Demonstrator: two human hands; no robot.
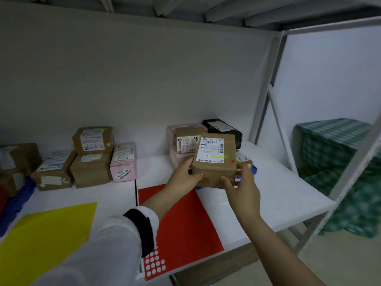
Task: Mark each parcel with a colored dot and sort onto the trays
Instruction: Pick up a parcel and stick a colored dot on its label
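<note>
While both hands — left hand (186, 176), right hand (243, 186) — grip 1 red-dotted parcel (214, 162); fingers curled round its sides.

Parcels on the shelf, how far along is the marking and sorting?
Done: the brown parcel carries a red dot. In hand: left hand and right hand grip it above the shelf. Left: setting it down; dots on the stacked parcels aren't discernible.

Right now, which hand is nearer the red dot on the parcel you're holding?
Right. The right hand grips the right side of the parcel, close beside the red dot; the left hand grips the opposite, left side.
</note>
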